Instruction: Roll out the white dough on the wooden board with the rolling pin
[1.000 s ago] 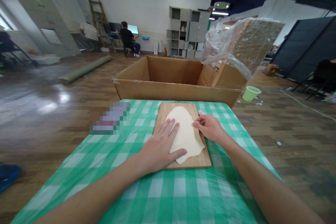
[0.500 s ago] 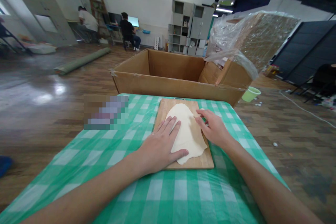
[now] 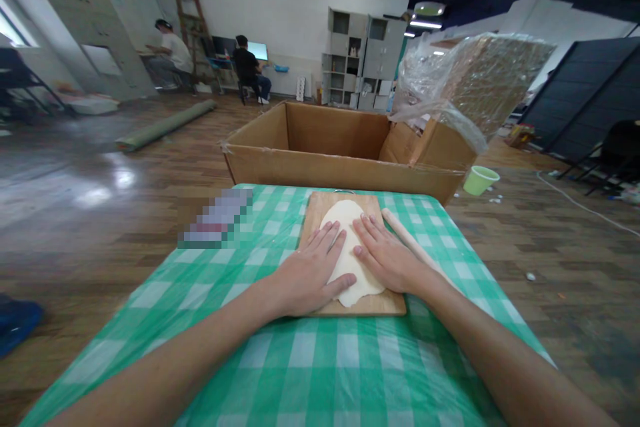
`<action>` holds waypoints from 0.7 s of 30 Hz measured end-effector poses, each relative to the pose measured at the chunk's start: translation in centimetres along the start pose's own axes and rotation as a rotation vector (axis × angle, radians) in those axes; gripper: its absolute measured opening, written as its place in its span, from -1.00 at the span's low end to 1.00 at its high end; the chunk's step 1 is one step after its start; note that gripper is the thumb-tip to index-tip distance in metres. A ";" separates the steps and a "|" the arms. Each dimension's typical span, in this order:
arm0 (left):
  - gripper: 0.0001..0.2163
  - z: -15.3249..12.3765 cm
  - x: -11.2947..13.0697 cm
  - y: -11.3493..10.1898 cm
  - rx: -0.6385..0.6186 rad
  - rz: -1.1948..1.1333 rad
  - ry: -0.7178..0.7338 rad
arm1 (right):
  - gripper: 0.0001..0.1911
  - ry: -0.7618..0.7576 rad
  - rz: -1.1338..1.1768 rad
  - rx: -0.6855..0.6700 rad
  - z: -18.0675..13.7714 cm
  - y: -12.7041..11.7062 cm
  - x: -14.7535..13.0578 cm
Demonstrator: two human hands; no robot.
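A thin, pale sheet of dough (image 3: 350, 283) lies flat on a wooden cutting board (image 3: 370, 307), its lower edge uneven. My left hand (image 3: 315, 267) rests palm down with fingers outstretched on the dough's left side, the wrist over the board's left edge. On the right side of the dough my right hand (image 3: 385, 252) is also laid flat, fingers stretched toward the middle. Both hands hold nothing. To the right of the board, a light wooden rolling pin (image 3: 407, 237) lies slantwise on the tablecloth, partly covered by my right forearm.
A green-and-white checked tablecloth (image 3: 345, 370) covers the table. Beyond its far edge stands a large open cardboard box (image 3: 345, 167). A green bucket (image 3: 481, 180) is on the floor at right. A blurred-out item (image 3: 216, 219) lies at the table's left edge. Two people sit in the background.
My right hand has moved left from the dough's right edge and now lies flat on the dough. The rolling pin has come into clear view. My left hand stays on the dough.
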State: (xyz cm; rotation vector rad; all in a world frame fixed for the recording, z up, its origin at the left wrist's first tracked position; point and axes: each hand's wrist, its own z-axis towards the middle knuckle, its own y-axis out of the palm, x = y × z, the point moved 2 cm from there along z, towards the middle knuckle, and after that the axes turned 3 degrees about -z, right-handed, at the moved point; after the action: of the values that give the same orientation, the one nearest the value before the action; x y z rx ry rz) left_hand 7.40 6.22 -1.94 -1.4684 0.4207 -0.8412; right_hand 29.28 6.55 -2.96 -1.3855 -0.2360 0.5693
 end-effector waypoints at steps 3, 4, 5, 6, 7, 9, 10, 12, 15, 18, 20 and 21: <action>-0.25 0.1 0.1 0.1 0.046 -0.008 0.019 | -0.26 -0.018 0.024 -0.009 0.2 -0.2 0.0; -0.26 0.1 0.1 0.2 0.059 -0.005 0.024 | -0.26 -0.019 0.050 -0.017 0.2 -0.3 0.1; -0.28 0.1 0.1 0.3 0.068 0.000 0.027 | -0.27 -0.013 0.084 -0.022 0.0 -0.6 0.4; -0.29 0.1 0.2 0.4 0.076 0.004 0.026 | -0.28 0.005 0.122 -0.016 -0.3 -1.0 0.8; -0.32 0.1 0.2 0.4 0.085 0.006 0.022 | -0.29 0.038 0.158 0.006 -0.8 -1.4 1.4; -0.38 0.0 0.1 0.5 0.116 -0.006 -0.004 | -0.31 0.158 0.187 0.117 -2.4 -2.6 3.0; -0.40 -0.1 0.0 0.6 0.136 -0.017 -0.028 | -0.34 0.239 0.163 0.195 -3.4 -3.3 3.9; -0.41 -0.2 -0.3 0.6 0.179 -0.039 -0.096 | -0.47 0.397 0.049 0.246 -5.7 -4.2 5.4; -0.37 -0.3 -1.3 0.7 0.235 -0.073 -0.201 | -0.58 0.536 -0.049 0.049 -8.2 -4.3 6.4; -0.41 -0.2 -2.2 0.7 0.261 -0.125 -0.223 | -0.65 0.549 -0.094 -0.090 -8.8 -3.9 6.2; -0.45 -0.1 -2.6 0.7 0.273 -0.157 -0.202 | -0.65 0.553 -0.133 -0.110 -8.4 -3.9 6.0; -0.46 -0.1 -2.7 0.7 0.284 -0.172 -0.192 | -0.64 0.556 -0.144 -0.100 -8.0 -4.1 5.9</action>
State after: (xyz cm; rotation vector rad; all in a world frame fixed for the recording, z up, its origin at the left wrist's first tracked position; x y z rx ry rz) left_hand 5.74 8.01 -3.31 -1.3166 0.0278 -0.8486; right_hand 39.11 2.41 -1.54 -1.5539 0.0865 0.0402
